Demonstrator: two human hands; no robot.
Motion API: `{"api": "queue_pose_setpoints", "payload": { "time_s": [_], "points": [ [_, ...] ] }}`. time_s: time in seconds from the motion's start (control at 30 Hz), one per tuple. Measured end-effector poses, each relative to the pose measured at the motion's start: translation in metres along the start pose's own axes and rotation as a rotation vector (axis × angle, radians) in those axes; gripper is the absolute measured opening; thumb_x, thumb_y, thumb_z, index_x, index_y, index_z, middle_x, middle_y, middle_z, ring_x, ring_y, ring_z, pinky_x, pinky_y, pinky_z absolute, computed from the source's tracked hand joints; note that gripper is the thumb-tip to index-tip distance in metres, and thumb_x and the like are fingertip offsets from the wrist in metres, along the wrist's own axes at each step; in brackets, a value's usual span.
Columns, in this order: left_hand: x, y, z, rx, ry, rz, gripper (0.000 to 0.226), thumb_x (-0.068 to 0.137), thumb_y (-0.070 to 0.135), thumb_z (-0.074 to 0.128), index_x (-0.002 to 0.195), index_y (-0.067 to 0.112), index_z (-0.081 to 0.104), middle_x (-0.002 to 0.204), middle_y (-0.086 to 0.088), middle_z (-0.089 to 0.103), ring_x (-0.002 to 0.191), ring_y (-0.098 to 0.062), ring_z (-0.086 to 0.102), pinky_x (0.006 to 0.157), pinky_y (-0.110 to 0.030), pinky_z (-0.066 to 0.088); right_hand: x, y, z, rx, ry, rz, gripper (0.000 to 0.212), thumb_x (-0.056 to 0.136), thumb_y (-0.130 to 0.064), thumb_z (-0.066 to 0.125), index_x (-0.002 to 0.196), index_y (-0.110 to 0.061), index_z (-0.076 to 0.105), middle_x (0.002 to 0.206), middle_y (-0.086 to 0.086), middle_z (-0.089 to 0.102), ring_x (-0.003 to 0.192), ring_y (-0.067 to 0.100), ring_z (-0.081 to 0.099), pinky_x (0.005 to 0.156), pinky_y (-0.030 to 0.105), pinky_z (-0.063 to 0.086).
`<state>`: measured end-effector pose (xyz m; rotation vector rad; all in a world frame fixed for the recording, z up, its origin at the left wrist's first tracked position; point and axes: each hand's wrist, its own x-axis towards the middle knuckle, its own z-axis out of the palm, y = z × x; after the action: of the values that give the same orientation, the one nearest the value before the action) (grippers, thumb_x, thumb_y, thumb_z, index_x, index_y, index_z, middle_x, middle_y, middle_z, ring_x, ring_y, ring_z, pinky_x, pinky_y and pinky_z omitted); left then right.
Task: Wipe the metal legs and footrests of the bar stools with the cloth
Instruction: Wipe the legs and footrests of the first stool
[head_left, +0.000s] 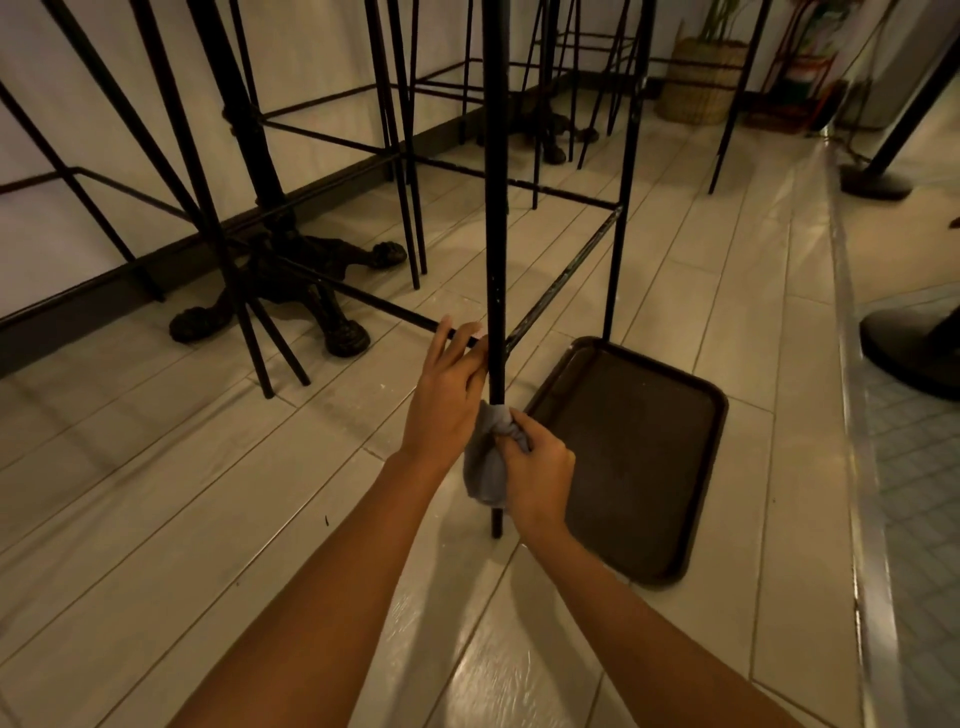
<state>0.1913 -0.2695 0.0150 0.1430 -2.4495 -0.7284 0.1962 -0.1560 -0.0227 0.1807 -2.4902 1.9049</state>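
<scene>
Two hands are on the nearest stool leg, a thin black metal rod standing upright on the tiled floor. The right hand has its fingers curled tight round a grey cloth. The cloth is bunched and wrapped about the lower part of the leg, a little above the leg's foot. The left hand sits directly above the cloth and touches the same leg. Its fingers are nearly straight and reach up to the joint where the footrests meet the leg. It grasps nothing visible, and its thumb is hidden. One footrest bar, marked with pale scuffs, runs from that joint back and to the right to a second leg. A dark brown tray lies flat on the floor just right of the wiped leg. Its left edge is near the leg's foot, and the second leg comes down near its far corner. More black stool legs crowd the floor to the left, around an ornate dark table base with claw feet, close to the wall. A woven basket stands at the far end of the floor against the wall.
</scene>
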Motion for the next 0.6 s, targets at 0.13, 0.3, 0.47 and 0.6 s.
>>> {"api": "queue_pose_setpoints", "payload": {
  "time_s": [0.13, 0.3, 0.47, 0.6],
  "points": [
    [-0.002, 0.007, -0.005, 0.033, -0.064, -0.036, 0.038, 0.099, 0.013, 0.038, 0.136, 0.011, 0.044, 0.152, -0.007, 0.028, 0.144, -0.023, 0.004, 0.110, -0.025, 0.012, 0.003, -0.016, -0.007, 0.058, -0.009, -0.063, 0.027, 0.086, -0.010, 0.060, 0.113, -0.013, 0.066, 0.102, 0.002, 0.071, 0.090, 0.005, 0.064, 0.085, 0.018, 0.052],
    [-0.008, 0.019, -0.009, -0.026, -0.077, -0.111, 0.043, 0.101, 0.016, 0.031, 0.144, 0.015, 0.029, 0.154, -0.002, 0.021, 0.143, -0.013, -0.001, 0.114, -0.028, 0.012, 0.009, -0.032, -0.013, 0.048, -0.027, -0.125, 0.029, 0.086, -0.010, 0.059, 0.115, -0.012, 0.064, 0.108, 0.004, 0.069, 0.097, 0.007, 0.063, 0.093, 0.026, 0.051],
    [-0.032, 0.039, -0.008, -0.231, 0.134, -0.252, 0.042, 0.100, 0.026, 0.033, 0.141, 0.017, 0.033, 0.146, -0.003, 0.034, 0.133, -0.003, 0.025, 0.105, -0.015, 0.023, 0.011, -0.042, -0.020, 0.082, -0.030, -0.149, 0.029, 0.087, -0.006, 0.056, 0.114, -0.013, 0.063, 0.106, 0.003, 0.068, 0.087, -0.002, 0.061, 0.090, 0.018, 0.051],
    [-0.032, 0.047, -0.005, -0.232, 0.187, -0.224, 0.047, 0.094, 0.043, 0.028, 0.129, 0.016, 0.045, 0.131, -0.004, 0.048, 0.118, -0.001, 0.034, 0.089, 0.002, 0.028, 0.011, -0.049, -0.024, 0.153, -0.008, -0.195, 0.030, 0.088, -0.002, 0.053, 0.114, -0.013, 0.063, 0.106, 0.002, 0.068, 0.094, 0.005, 0.063, 0.091, 0.027, 0.052]
  ]
}}
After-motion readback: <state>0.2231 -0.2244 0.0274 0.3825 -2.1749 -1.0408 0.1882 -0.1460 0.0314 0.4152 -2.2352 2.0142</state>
